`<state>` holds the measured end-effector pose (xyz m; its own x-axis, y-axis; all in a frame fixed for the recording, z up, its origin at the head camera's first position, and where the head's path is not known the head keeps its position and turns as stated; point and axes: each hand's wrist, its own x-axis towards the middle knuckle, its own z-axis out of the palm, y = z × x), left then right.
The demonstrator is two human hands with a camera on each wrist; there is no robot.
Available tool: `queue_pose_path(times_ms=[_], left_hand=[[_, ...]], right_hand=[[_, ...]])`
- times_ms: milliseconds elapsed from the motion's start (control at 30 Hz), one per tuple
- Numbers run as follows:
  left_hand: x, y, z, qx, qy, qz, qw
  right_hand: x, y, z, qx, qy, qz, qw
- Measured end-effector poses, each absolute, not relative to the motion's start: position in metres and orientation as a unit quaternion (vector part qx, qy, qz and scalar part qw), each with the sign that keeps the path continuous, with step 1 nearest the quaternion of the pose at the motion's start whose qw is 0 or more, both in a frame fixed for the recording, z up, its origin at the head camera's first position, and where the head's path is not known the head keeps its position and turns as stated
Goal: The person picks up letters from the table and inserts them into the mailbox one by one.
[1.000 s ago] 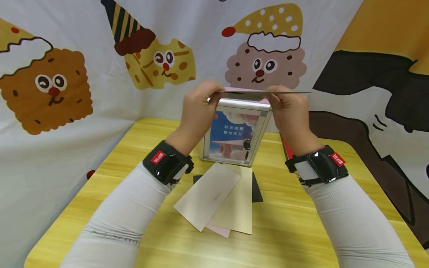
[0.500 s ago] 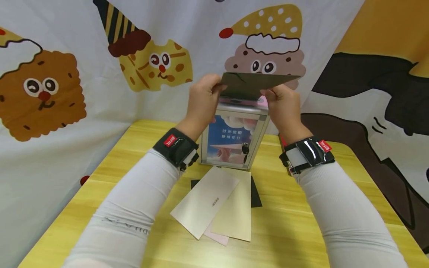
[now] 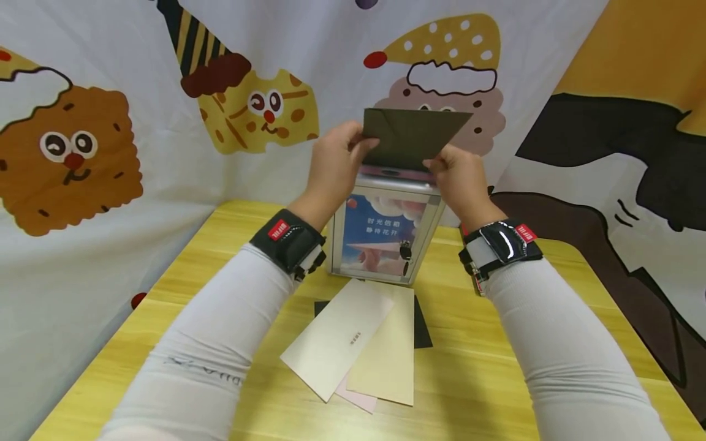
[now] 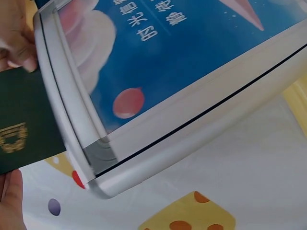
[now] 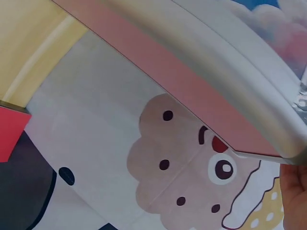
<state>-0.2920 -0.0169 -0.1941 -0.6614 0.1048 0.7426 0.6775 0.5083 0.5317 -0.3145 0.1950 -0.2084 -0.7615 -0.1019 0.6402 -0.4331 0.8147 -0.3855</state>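
In the head view, a dark green envelope [image 3: 413,135] stands upright over the top of a silver-framed letter box [image 3: 380,236]. My left hand [image 3: 336,168] pinches its left edge between thumb and fingers. Lower on its right side, my right hand [image 3: 460,180] pinches the envelope close to the box top. A gold emblem marks the envelope's far face [image 4: 29,120] in the left wrist view, where the box edge hides its lower part. Whether that lower edge is inside the dark slot [image 3: 393,173] I cannot tell. The right wrist view catches only part of the right hand [image 5: 293,191].
Before the box lie overlapping envelopes: white [image 3: 331,349], cream [image 3: 388,361], pink [image 3: 357,397] and black [image 3: 423,327]. They rest on a yellow wood-grain table [image 3: 469,380]. A red object [image 5: 12,132] is at the right. A cartoon-printed cloth [image 3: 182,165] hangs behind.
The dark green envelope has tilted from nearly edge-on to upright, showing its broad face. Both hands have drawn slightly closer together, and the right hand now sits lower on the envelope.
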Motion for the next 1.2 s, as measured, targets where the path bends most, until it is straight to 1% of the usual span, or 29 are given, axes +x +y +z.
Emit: queue_pose_path(times_ms=[167, 267, 400, 467, 600, 733, 867, 933, 1133, 1200], left_hand=[[-0.290, -0.016, -0.187, -0.249, -0.796, -0.435, 0.338], [-0.291, -0.016, -0.185, -0.247, -0.804, -0.421, 0.338], [-0.294, -0.015, -0.187, -0.252, -0.808, -0.409, 0.341], [-0.297, -0.014, -0.190, -0.256, -0.808, -0.402, 0.347], [-0.305, -0.012, -0.198, -0.259, -0.812, -0.395, 0.343], [-0.311, -0.009, -0.205, -0.239, -0.825, -0.410, 0.308], [-0.315, -0.008, -0.210, -0.212, -0.838, -0.419, 0.278], [-0.317, -0.007, -0.212, -0.201, -0.843, -0.425, 0.264], [-0.321, -0.005, -0.215, -0.183, -0.850, -0.446, 0.213], [-0.322, -0.005, -0.214, -0.182, -0.851, -0.449, 0.205]], right_hand=[[-0.320, 0.196, -0.213, 0.142, -0.906, 0.262, 0.302], [-0.321, 0.197, -0.212, 0.134, -0.913, 0.266, 0.279], [-0.313, 0.199, -0.206, 0.133, -0.910, 0.299, 0.254], [-0.307, 0.201, -0.202, 0.135, -0.900, 0.328, 0.254], [-0.293, 0.201, -0.192, 0.136, -0.878, 0.359, 0.286], [-0.281, 0.200, -0.182, 0.153, -0.873, 0.330, 0.325], [-0.274, 0.198, -0.176, 0.176, -0.871, 0.305, 0.342], [-0.273, 0.197, -0.175, 0.182, -0.872, 0.293, 0.348], [-0.284, 0.198, -0.182, 0.210, -0.861, 0.236, 0.399], [-0.289, 0.199, -0.185, 0.218, -0.854, 0.229, 0.413]])
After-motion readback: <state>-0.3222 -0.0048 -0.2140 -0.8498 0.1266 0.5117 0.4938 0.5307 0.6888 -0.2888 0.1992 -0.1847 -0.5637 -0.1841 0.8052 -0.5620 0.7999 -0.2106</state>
